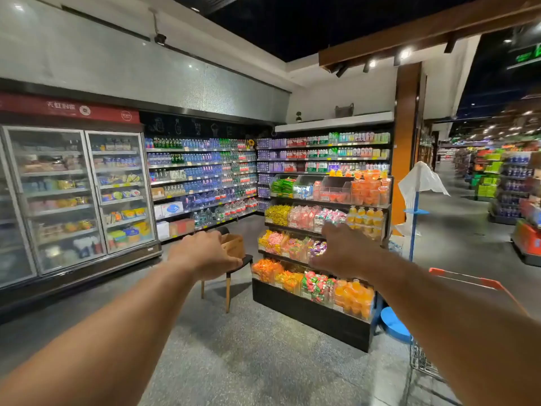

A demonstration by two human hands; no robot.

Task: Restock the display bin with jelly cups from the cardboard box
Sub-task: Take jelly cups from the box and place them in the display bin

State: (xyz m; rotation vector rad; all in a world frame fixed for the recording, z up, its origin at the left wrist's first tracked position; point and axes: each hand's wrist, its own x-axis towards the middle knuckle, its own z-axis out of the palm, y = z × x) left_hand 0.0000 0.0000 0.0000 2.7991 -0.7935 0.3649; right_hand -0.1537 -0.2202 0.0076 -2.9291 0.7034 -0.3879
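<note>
Presently, both arms reach forward at full stretch, bare forearms running from the lower corners toward the centre.

Left hand [205,254]: back of hand up, fingers loosely curved and pointing toward 2 o'clock, holding nothing. It overlaps the near edge of the cardboard box in view; whether it touches the box cannot be told.

Right hand [341,249]: back of hand up, fingers spread and blurred, pointing toward 11 o'clock, holding nothing. It hangs in front of the middle tiers of the candy rack.

Cardboard box [232,244]: brown, open-topped, standing on a small dark chair [234,273] with wooden legs, at 9 o'clock from the rack.

Candy rack [319,247]: black, four tiers of clear bins. Display bin [335,189] on the top tier, clear, only a shallow layer of red-orange goods at its bottom. Jelly cups [370,187]: orange, stacked high in the neighbouring bin at 3 o'clock from it.

Shopping cart [468,281]: red handle, at 4 o'clock, partly behind the right forearm.

Glass-door cooler [79,197]: at 9 o'clock. Bottled-drink shelves [205,177]: at 12 o'clock along the back wall.
</note>
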